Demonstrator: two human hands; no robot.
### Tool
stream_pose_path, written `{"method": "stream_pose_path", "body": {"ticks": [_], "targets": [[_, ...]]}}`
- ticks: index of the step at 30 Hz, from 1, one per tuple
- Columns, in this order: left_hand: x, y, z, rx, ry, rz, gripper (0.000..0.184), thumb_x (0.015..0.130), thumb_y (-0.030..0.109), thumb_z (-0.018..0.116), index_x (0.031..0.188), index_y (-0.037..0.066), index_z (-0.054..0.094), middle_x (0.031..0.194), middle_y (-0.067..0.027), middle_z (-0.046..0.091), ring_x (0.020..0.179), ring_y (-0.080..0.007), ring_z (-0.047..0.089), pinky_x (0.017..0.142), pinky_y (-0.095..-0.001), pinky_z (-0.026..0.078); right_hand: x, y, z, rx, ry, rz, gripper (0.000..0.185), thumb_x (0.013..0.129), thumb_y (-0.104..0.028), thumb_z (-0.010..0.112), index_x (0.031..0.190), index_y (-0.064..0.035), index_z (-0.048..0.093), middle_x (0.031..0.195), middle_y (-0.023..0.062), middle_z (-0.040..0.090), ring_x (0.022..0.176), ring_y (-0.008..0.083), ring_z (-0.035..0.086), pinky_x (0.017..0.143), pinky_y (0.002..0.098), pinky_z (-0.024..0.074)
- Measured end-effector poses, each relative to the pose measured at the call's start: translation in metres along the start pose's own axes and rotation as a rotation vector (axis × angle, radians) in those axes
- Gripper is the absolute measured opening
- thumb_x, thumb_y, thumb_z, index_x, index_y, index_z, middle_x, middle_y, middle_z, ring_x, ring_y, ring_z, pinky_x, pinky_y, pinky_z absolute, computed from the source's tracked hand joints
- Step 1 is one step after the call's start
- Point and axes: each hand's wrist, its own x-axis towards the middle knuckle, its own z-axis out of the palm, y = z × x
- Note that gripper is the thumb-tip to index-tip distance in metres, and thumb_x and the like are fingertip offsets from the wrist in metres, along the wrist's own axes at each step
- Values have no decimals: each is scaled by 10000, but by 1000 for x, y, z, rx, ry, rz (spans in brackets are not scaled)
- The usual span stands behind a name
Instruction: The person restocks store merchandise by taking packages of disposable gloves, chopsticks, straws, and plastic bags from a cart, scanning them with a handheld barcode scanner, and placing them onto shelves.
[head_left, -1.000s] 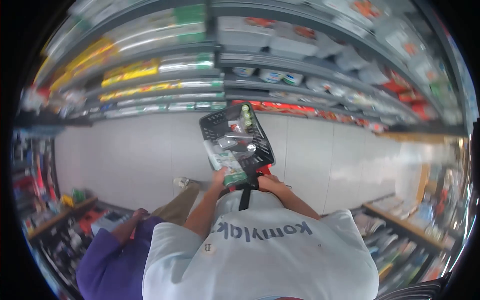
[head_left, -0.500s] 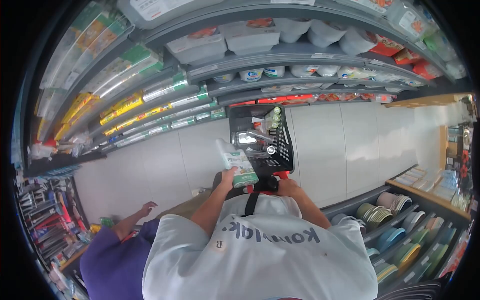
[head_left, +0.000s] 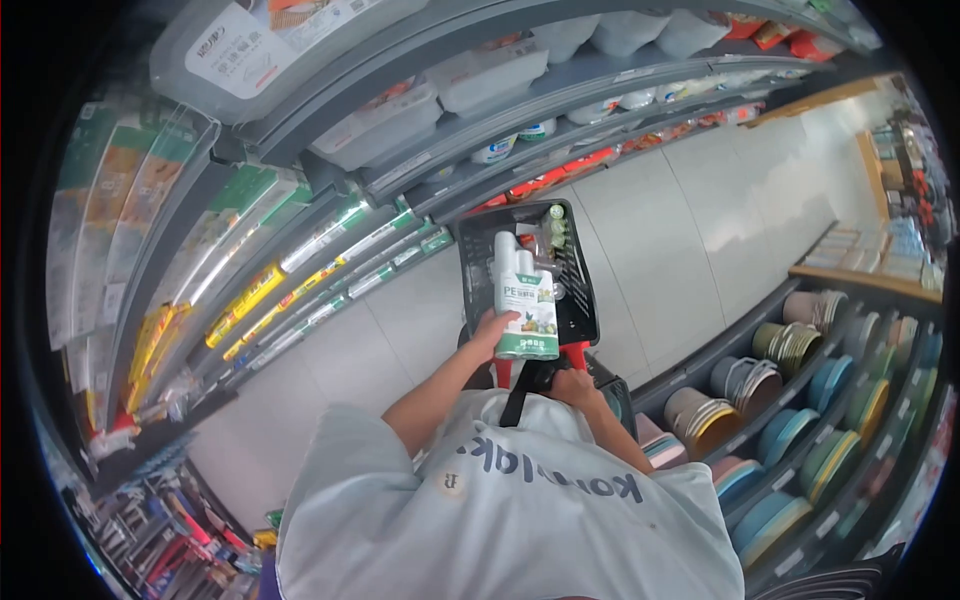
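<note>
My left hand (head_left: 494,334) is closed on the lower left edge of a pack of PE food bags (head_left: 527,305). The pack is white and green, with rolled tubes at its top and a picture of vegetables on its front. It is held upright above the near part of a black shopping cart basket (head_left: 478,262), hiding part of the inside. Green-and-white items (head_left: 557,222) and clear plastic packaging lie in the basket. At the cart's dark handle (head_left: 541,376), my right hand (head_left: 575,386) has its fingers wrapped round the bar.
Shelves of boxed wrap rolls (head_left: 245,300) and white plastic containers (head_left: 490,75) curve along the left and front. On the right, a rack holds stacked bowls and basins (head_left: 785,435). Tiled floor (head_left: 660,220) runs ahead on the right.
My left hand has brought the pack rightward and more upright, over the cart basket. The view has turned, and the person in purple at the left is now almost out of sight.
</note>
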Motion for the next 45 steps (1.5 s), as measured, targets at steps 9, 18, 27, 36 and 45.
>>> {"method": "stream_pose_path", "body": {"ticks": [9, 18, 27, 36, 45], "targets": [[-45, 82, -7, 97, -115, -16, 481, 898, 103, 643, 1333, -13, 473, 1238, -179, 629, 1097, -298, 663, 913, -422, 571, 21, -4, 88, 355, 67, 188, 446, 825, -404, 652, 1084, -45, 710, 1054, 252, 701, 1020, 407, 678, 890, 493, 541], [-103, 158, 53, 200, -350, 224, 604, 855, 32, 657, 1401, -4, 401, 1300, -167, 586, 1175, -263, 614, 988, -389, 523, 33, -44, 62, 695, 425, 213, 647, 772, -443, 780, 1261, -56, 609, 1138, 226, 688, 1053, 388, 664, 889, 458, 531], [-142, 182, 71, -249, -532, 50, 683, 977, 404, 561, 1477, -5, 338, 1091, -154, 657, 983, -284, 678, 893, -414, 539, 39, -24, 47, 789, 640, 55, 520, 784, -335, 760, 1165, -8, 627, 1068, 280, 683, 1049, 441, 644, 897, 483, 519], [-147, 139, 116, -827, -1412, -438, 641, 991, 493, 493, 1391, 7, 370, 801, -104, 544, 618, -195, 561, 667, -330, 416, -81, -77, -108, 1423, 873, -294, 313, 845, -138, 751, 1102, 6, 647, 878, 39, 682, 746, 135, 621, 698, 306, 522], [-214, 133, 143, -398, -1262, -478, 470, 995, 501, 437, 1085, 40, 451, 744, -26, 500, 595, -92, 461, 612, -259, 343, -130, -100, -156, 2181, 836, -692, 401, 888, -191, 721, 1194, -10, 538, 1125, 88, 627, 1042, 201, 624, 947, 366, 518]]}}
